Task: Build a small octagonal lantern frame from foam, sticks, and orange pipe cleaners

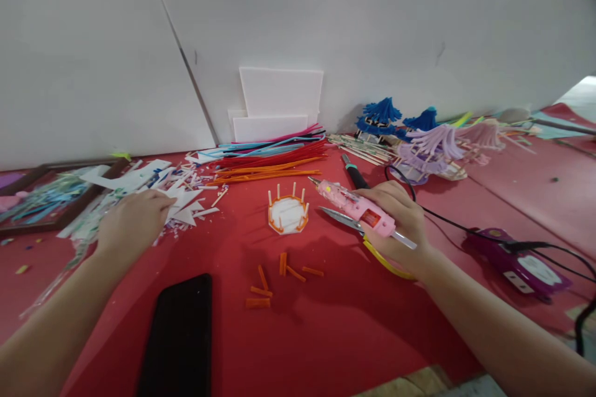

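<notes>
My right hand (400, 217) is wrapped around a pink hot glue gun (354, 203), a clear glue stick poking from its rear end. Scissors (379, 255) with yellow handles lie beneath it, partly covered by the hand. Left of the nozzle stands a small white octagonal base (287, 214), edged in orange and ringed by several short upright sticks. Over the pile of white scraps (184, 205), my left hand (133, 220) has its fingers pressed together; whatever they pinch is hidden. Several short orange pieces (283, 263) lie in front of the base.
A black phone (179, 335) lies at the front. Coloured pipe cleaners (274, 158) and white boards (282, 92) are at the back. Blue and lilac umbrella-like models (435, 139) stand back right, near a cutter (354, 172). The gun's cord runs toward a purple power strip (516, 263).
</notes>
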The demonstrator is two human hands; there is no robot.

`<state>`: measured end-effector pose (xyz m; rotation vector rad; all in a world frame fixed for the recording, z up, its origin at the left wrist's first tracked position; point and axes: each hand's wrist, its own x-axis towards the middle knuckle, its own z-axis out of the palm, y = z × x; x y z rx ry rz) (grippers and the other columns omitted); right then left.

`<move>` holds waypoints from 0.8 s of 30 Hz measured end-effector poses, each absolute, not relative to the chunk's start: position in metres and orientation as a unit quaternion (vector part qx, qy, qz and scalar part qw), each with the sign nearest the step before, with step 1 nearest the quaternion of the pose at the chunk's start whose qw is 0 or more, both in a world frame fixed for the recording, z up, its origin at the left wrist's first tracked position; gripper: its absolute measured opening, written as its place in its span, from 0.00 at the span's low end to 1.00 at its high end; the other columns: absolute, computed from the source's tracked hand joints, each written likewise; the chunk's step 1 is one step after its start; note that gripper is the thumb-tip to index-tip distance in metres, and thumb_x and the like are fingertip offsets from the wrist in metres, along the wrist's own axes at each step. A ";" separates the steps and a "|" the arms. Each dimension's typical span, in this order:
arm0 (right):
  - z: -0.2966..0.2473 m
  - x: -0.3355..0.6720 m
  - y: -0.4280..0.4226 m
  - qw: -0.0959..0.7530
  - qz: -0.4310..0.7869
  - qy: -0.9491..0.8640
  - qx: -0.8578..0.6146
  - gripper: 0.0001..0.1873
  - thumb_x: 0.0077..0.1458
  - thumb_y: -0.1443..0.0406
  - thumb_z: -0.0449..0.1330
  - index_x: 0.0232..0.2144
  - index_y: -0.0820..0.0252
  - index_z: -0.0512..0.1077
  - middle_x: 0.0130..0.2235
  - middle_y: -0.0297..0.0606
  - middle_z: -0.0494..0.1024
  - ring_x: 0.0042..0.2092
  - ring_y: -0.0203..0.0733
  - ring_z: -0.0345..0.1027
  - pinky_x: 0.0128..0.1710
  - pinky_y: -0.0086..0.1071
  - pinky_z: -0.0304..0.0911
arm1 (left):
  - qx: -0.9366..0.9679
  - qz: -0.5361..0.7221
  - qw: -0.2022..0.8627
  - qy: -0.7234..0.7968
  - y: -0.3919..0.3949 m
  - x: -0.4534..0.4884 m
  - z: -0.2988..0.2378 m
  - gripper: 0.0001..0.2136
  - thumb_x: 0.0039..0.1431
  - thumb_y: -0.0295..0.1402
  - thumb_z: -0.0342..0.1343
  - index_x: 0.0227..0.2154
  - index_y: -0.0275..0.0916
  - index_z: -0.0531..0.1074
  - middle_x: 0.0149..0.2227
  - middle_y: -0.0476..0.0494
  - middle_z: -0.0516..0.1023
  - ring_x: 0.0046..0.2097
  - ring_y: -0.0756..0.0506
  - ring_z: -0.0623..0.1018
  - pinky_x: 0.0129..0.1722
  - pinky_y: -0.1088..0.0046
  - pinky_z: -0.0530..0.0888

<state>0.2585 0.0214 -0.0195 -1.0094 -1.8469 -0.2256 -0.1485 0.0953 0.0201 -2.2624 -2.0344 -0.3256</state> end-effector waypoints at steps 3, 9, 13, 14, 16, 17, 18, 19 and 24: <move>-0.019 0.259 0.021 0.488 -0.090 -0.766 -0.409 0.18 0.44 0.74 0.58 0.40 0.57 0.70 0.33 0.41 0.76 0.32 0.45 0.66 0.31 0.39 0.64 | -0.758 -0.052 0.082 -0.645 0.093 -0.148 0.018 0.15 0.55 0.31 0.44 0.37 0.37 0.76 0.46 0.35 0.78 0.51 0.36 0.72 0.53 0.60 0.62; -0.020 0.259 0.021 0.485 -0.077 -0.762 -0.423 0.17 0.45 0.73 0.58 0.40 0.55 0.71 0.34 0.40 0.76 0.33 0.45 0.66 0.32 0.39 0.64 | -0.751 -0.053 0.115 -0.648 0.086 -0.145 0.014 0.18 0.58 0.34 0.42 0.44 0.34 0.73 0.50 0.33 0.74 0.56 0.34 0.68 0.58 0.57 0.57; -0.021 0.257 0.021 0.490 -0.051 -0.753 -0.436 0.15 0.46 0.72 0.57 0.39 0.56 0.71 0.33 0.39 0.75 0.33 0.44 0.67 0.32 0.38 0.64 | -0.718 -0.118 0.119 -0.676 0.078 -0.123 0.014 0.22 0.61 0.42 0.41 0.50 0.35 0.68 0.60 0.27 0.61 0.62 0.26 0.57 0.57 0.46 0.54; -0.021 0.257 0.021 0.493 -0.042 -0.748 -0.443 0.14 0.46 0.72 0.57 0.38 0.56 0.71 0.33 0.38 0.74 0.33 0.44 0.67 0.32 0.38 0.64 | -0.712 -0.149 0.106 -0.678 0.076 -0.112 0.012 0.22 0.61 0.43 0.41 0.51 0.34 0.66 0.60 0.26 0.61 0.62 0.28 0.56 0.58 0.47 0.53; -0.022 0.256 0.020 0.498 -0.021 -0.734 -0.461 0.12 0.47 0.72 0.57 0.35 0.56 0.71 0.31 0.37 0.74 0.32 0.42 0.67 0.31 0.36 0.63 | -0.731 -0.169 0.041 -0.660 0.070 -0.087 0.006 0.24 0.59 0.46 0.45 0.52 0.34 0.64 0.54 0.28 0.69 0.59 0.33 0.65 0.58 0.53 0.59; -0.023 0.255 0.020 0.500 -0.006 -0.726 -0.472 0.11 0.47 0.73 0.56 0.34 0.56 0.71 0.30 0.36 0.73 0.32 0.42 0.67 0.30 0.35 0.63 | -0.741 -0.169 0.007 -0.650 0.067 -0.073 0.002 0.28 0.57 0.50 0.48 0.53 0.34 0.62 0.52 0.30 0.72 0.56 0.35 0.70 0.55 0.58 0.64; -0.023 0.254 0.020 0.502 0.012 -0.719 -0.482 0.11 0.47 0.73 0.56 0.33 0.56 0.70 0.30 0.35 0.73 0.31 0.41 0.67 0.29 0.34 0.62 | -0.746 -0.169 -0.040 -0.643 0.065 -0.059 -0.002 0.33 0.54 0.53 0.49 0.55 0.33 0.59 0.53 0.29 0.71 0.55 0.35 0.71 0.53 0.59 0.67; -0.024 0.254 0.020 0.502 0.032 -0.712 -0.491 0.10 0.46 0.73 0.55 0.32 0.56 0.70 0.29 0.35 0.72 0.30 0.40 0.66 0.27 0.32 0.61 | -0.740 -0.180 -0.139 -0.633 0.063 -0.046 -0.007 0.40 0.48 0.55 0.54 0.58 0.32 0.54 0.57 0.26 0.67 0.59 0.33 0.67 0.54 0.56 0.66; -0.027 0.254 0.024 0.493 0.115 -0.709 -0.491 0.09 0.47 0.72 0.55 0.33 0.57 0.71 0.30 0.34 0.73 0.29 0.37 0.66 0.26 0.29 0.60 | -0.700 -0.275 -0.341 -0.564 0.065 0.000 -0.021 0.57 0.29 0.46 0.70 0.61 0.32 0.44 0.59 0.17 0.61 0.63 0.27 0.58 0.60 0.49 0.56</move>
